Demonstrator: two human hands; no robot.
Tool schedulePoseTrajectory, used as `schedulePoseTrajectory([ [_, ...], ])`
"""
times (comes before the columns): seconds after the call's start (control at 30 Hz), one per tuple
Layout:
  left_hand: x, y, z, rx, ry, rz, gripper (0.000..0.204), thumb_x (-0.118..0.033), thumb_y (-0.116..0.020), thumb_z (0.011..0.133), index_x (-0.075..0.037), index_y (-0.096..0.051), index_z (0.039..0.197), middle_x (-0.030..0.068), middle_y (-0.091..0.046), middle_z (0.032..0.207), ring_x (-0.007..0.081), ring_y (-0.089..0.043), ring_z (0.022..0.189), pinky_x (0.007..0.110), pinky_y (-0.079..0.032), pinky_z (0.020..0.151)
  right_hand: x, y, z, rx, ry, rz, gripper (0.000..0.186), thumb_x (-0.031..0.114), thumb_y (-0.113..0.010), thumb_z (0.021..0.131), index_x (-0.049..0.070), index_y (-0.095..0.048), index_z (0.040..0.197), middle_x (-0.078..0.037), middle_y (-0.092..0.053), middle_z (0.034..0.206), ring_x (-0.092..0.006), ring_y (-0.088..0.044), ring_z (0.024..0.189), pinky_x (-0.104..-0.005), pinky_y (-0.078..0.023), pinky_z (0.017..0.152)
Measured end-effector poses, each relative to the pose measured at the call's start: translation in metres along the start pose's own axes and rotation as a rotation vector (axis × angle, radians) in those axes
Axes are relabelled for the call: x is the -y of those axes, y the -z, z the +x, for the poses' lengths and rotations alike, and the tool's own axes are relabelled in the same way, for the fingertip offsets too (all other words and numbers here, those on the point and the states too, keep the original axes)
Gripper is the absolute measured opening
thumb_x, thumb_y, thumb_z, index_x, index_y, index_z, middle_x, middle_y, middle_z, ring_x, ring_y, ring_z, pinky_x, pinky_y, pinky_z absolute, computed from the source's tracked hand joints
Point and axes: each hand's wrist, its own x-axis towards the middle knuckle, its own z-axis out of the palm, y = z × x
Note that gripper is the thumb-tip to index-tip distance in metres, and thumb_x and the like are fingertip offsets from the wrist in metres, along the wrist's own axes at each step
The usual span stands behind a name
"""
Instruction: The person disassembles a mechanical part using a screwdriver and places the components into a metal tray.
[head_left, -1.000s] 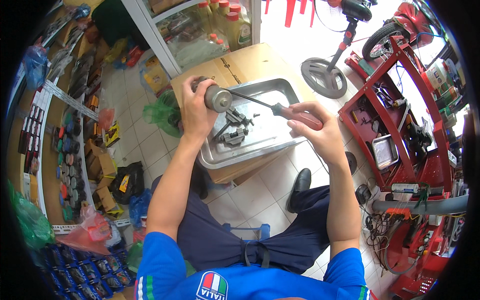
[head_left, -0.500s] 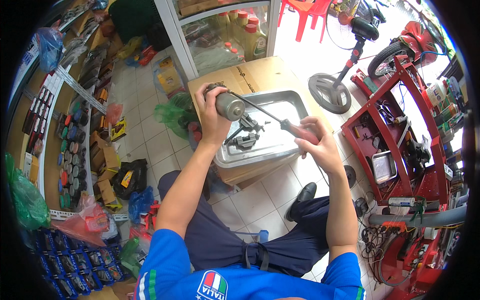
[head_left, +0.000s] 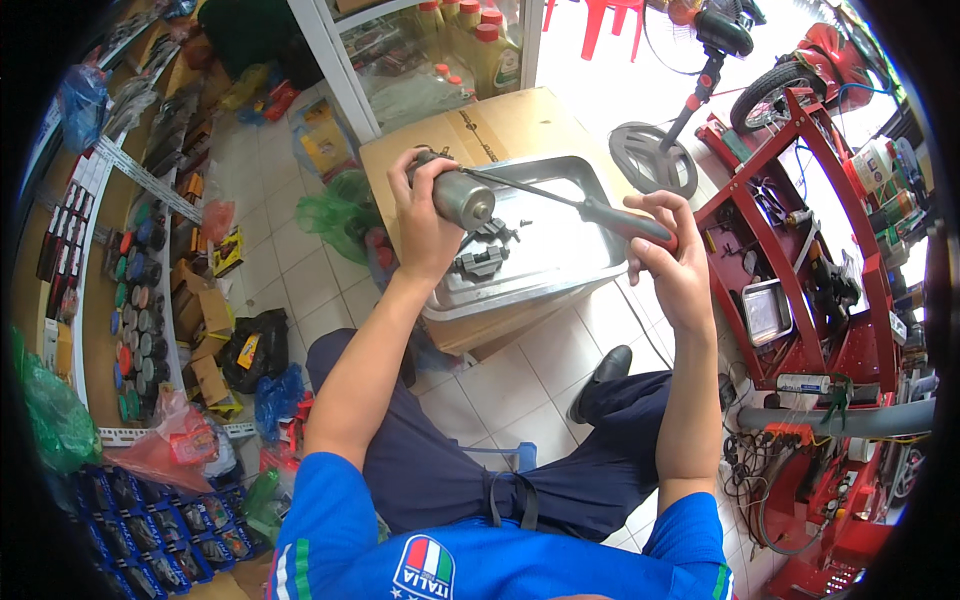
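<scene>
My left hand [head_left: 425,225] is wrapped round a cylindrical metal motor [head_left: 462,203], holding it tilted above the tray's left part, with a short shaft end toward me. The screwdriver [head_left: 625,220] is in my right hand [head_left: 682,270], its dark and red handle pinched between fingers and thumb. Its long blade runs left to the motor's dark far end; my left fingers partly hide that end, so the tip's contact is unclear. Below the motor, dark metal parts [head_left: 483,262] and a small bolt [head_left: 525,223] lie in the shallow metal tray [head_left: 535,297].
The tray rests on a cardboard box [head_left: 545,115]. Behind stands a glass cabinet [head_left: 350,85] with bottles. Shelves of jars [head_left: 140,335] line the left. At right are a red tool rack [head_left: 790,370] and a fan's round base [head_left: 652,158]. My knees flank the box's near side.
My right hand has moved right and its fingers have shifted on the handle. The screwdriver now lies at a flatter angle. The motor stays in my left hand; the whole view has shifted slightly.
</scene>
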Motion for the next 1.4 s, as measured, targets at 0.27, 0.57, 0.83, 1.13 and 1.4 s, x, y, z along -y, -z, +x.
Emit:
schedulePoseTrajectory([
  [0.27, -0.009, -0.003, 0.002, 0.031, -0.001, -0.001, 0.056, 0.002, -0.087, 0.067, -0.011, -0.062, 0.115, 0.0153, -0.052, 0.123, 0.0358, -0.053, 0.122, 0.043, -0.045, 0.104, -0.010, -0.003, -0.006, -0.086, 0.225, -0.110, 0.026, 0.011, -0.061, 0.104, -0.001, -0.052, 0.125, -0.017, -0.073, 0.107, -0.0164, -0.071, 0.078, -0.0308, -0.061, 0.072],
  [0.57, -0.001, -0.009, -0.006, 0.151, 0.046, -0.015, 0.055, -0.003, -0.089, 0.068, -0.013, -0.061, 0.114, 0.0157, -0.050, 0.129, 0.0384, -0.055, 0.123, 0.046, -0.050, 0.100, 0.006, -0.008, -0.001, -0.032, 0.265, -0.011, 0.048, -0.002, -0.066, 0.096, -0.002, -0.046, 0.140, -0.021, -0.067, 0.122, -0.0242, -0.074, 0.088, -0.0332, -0.063, 0.075],
  [0.83, -0.012, -0.010, -0.010, 0.235, 0.059, -0.099, 0.056, -0.001, -0.090, 0.066, -0.012, -0.062, 0.113, 0.0146, -0.053, 0.123, 0.0364, -0.056, 0.122, 0.044, -0.051, 0.100, 0.011, -0.024, 0.000, 0.042, 0.354, 0.203, 0.040, 0.001, -0.066, 0.098, -0.005, -0.048, 0.134, -0.024, -0.065, 0.128, -0.0299, -0.073, 0.106, -0.0388, -0.064, 0.081],
  [1.13, -0.011, -0.012, -0.012, 0.257, 0.078, -0.138, 0.056, -0.003, -0.090, 0.067, -0.012, -0.061, 0.114, 0.0125, -0.053, 0.122, 0.0331, -0.057, 0.120, 0.043, -0.051, 0.099, 0.012, -0.026, -0.006, 0.016, 0.332, 0.028, 0.046, -0.003, -0.078, 0.087, 0.000, -0.048, 0.121, -0.024, -0.068, 0.122, -0.0287, -0.073, 0.103, -0.0360, -0.064, 0.085],
  [1.4, -0.010, -0.014, -0.014, 0.289, 0.108, -0.134, 0.055, 0.003, -0.088, 0.065, -0.011, -0.062, 0.112, 0.0102, -0.057, 0.121, 0.0289, -0.058, 0.118, 0.039, -0.051, 0.100, 0.016, -0.027, -0.011, 0.030, 0.269, 0.055, 0.050, -0.002, -0.079, 0.087, -0.002, -0.045, 0.123, -0.025, -0.067, 0.122, -0.0274, -0.071, 0.109, -0.0341, -0.065, 0.080],
])
